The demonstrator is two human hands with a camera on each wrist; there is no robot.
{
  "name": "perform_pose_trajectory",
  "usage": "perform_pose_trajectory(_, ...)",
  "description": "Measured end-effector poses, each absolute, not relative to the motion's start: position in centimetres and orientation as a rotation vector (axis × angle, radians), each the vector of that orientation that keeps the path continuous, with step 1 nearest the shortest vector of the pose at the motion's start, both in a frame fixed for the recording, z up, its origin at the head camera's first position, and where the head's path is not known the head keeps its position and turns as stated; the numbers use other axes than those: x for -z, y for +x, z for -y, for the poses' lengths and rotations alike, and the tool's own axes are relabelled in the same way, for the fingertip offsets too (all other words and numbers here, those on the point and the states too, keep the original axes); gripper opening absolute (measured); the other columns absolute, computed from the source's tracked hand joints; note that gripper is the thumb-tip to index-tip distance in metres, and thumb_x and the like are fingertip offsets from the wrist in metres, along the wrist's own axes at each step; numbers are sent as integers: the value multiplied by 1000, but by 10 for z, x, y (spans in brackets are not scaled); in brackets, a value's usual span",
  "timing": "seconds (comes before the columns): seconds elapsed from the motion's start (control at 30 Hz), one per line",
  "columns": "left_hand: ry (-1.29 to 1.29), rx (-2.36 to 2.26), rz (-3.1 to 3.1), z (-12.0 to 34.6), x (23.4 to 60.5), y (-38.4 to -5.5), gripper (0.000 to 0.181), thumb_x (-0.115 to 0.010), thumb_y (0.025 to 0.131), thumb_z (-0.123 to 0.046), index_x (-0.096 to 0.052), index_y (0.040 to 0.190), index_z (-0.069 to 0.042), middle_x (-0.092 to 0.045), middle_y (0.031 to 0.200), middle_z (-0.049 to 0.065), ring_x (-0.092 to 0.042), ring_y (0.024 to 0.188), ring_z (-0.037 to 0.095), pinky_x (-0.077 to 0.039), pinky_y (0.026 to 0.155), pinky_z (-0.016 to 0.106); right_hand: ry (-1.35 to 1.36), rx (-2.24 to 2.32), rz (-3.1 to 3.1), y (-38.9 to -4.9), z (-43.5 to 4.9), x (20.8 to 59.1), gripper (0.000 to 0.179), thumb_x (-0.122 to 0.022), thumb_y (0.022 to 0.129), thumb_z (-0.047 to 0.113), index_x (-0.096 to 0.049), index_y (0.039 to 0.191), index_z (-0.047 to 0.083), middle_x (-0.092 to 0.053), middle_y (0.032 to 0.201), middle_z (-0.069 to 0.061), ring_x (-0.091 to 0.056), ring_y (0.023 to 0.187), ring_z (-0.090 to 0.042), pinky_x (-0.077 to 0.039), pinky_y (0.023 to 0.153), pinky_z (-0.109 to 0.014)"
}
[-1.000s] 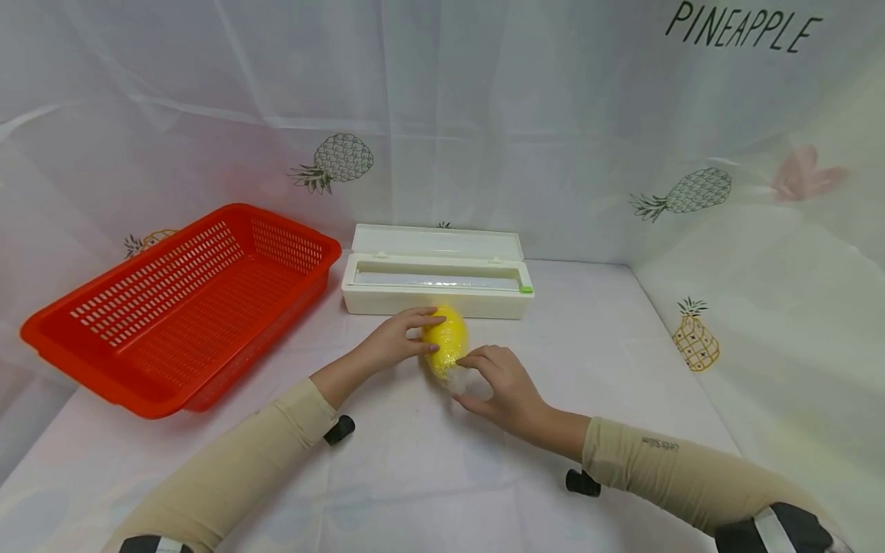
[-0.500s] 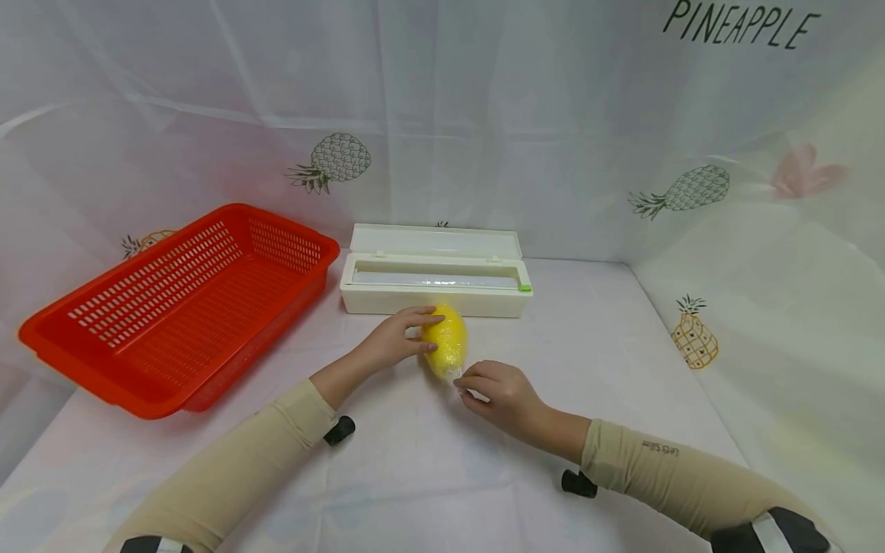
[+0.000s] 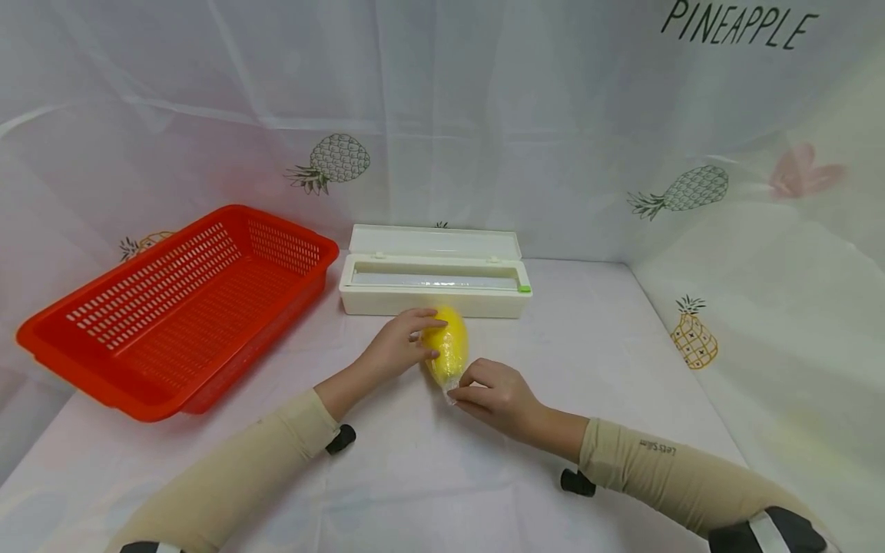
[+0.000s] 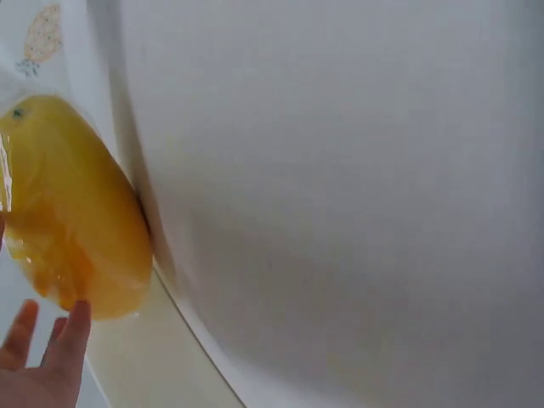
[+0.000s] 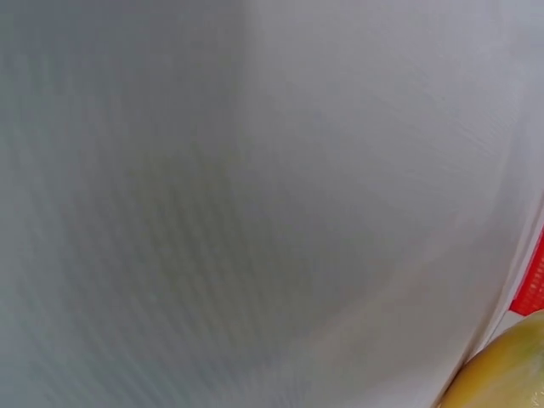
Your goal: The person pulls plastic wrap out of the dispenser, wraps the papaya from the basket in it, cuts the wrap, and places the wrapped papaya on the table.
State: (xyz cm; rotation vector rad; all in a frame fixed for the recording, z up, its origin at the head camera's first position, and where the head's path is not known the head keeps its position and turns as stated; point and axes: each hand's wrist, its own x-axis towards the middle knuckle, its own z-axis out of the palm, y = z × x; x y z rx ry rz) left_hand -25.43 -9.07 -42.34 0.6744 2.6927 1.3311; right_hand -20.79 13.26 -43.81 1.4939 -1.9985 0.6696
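Observation:
A yellow mango point(image 3: 452, 347) in clear plastic wrap lies at the middle of the white table, its long side pointing front to back. My left hand point(image 3: 401, 344) holds it from the left, fingers over the top and thumb against the side. At the mango's near end my right hand point(image 3: 503, 399) pinches the gathered tail of cling film point(image 3: 449, 390) between thumb and fingers. Glossy creases of film show over the mango point(image 4: 81, 195) in the left wrist view, where some fingertips point(image 4: 75, 327) appear below it. Only a corner of the mango point(image 5: 510, 370) shows in the right wrist view.
A white cling film dispenser point(image 3: 435, 302) with its lid raised stands just behind the mango. To the left is a red perforated plastic basket point(image 3: 207, 338). White cloth with pineapple prints hangs at the back and right side.
My right hand has moved slightly toward me along the mango's near end, drawing the loose film into a tail. The left hand stays on the mango; basket and dispenser have not moved.

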Motion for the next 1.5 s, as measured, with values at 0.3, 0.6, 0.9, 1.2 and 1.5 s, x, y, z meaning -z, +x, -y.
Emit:
perform_pose_trajectory(0.3,1046,-1244,-2842,86,426,-249,20,-76,81,3,-77,98,-7,-69,112,5,-58,112,26,-45,100,39,1481,-673,1946,-208,-132,436,11,-84,76,12,-77,83,9,-64,77,2,-58,75,-16,-50,71,-25)
perform_pose_trajectory(0.6,913,-1278,-2708,88,429,-245,25,-62,95,-15,-69,120,-13,-58,135,-3,-40,136,22,-29,113,41,1416,-724,1873,-214,-137,430,10,-81,82,17,-75,80,9,-64,76,2,-57,73,-17,-48,69,-28)
perform_pose_trajectory(0.9,916,-1321,-2646,90,427,-244,22,-59,98,-21,-67,117,-15,-55,139,-2,-35,139,24,-27,113,46,1400,-714,1933,-215,-140,434,12,-81,81,20,-75,84,10,-65,81,3,-57,78,-17,-47,72,-31)
perform_pose_trajectory(1.2,828,-1361,-2618,86,424,-241,27,-53,101,-23,-65,122,-12,-55,139,2,-34,140,26,-27,113,48,1429,-754,1897,-216,-141,430,11,-76,86,19,-75,84,8,-65,83,1,-58,81,-19,-47,77,-33)
perform_pose_trajectory(1.5,823,-1410,-2627,82,429,-243,29,-49,103,-22,-62,126,-11,-59,132,4,-48,128,24,-36,109,43,1355,-952,1930,-231,-144,424,7,-79,82,11,-75,83,6,-65,84,-1,-58,82,-22,-47,80,-34)
